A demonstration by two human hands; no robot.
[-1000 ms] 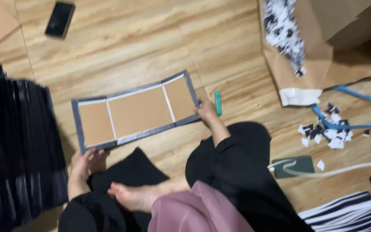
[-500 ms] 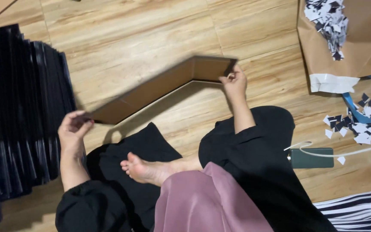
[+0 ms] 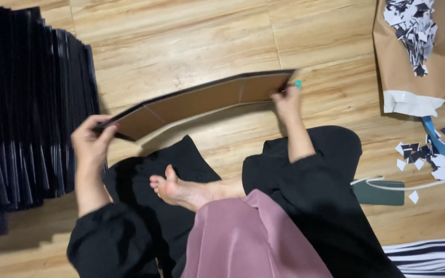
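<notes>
My left hand (image 3: 89,140) and right hand (image 3: 286,99) pinch opposite ends of cardboard panel (image 3: 202,100), raised off floor (image 3: 181,36), tilted so brown face shows.

Bare wooden floor (image 3: 181,41) lies open far of the lifted cardboard panel (image 3: 202,100). A stack of black panels (image 3: 27,123) walls the left; a paper bag (image 3: 428,77) and paper scraps (image 3: 433,154) crowd the right.

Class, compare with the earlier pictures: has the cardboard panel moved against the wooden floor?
Yes. The cardboard panel lay flat on the wooden floor; now both hands, left hand and right hand, hold it lifted and tilted off the floor.
</notes>
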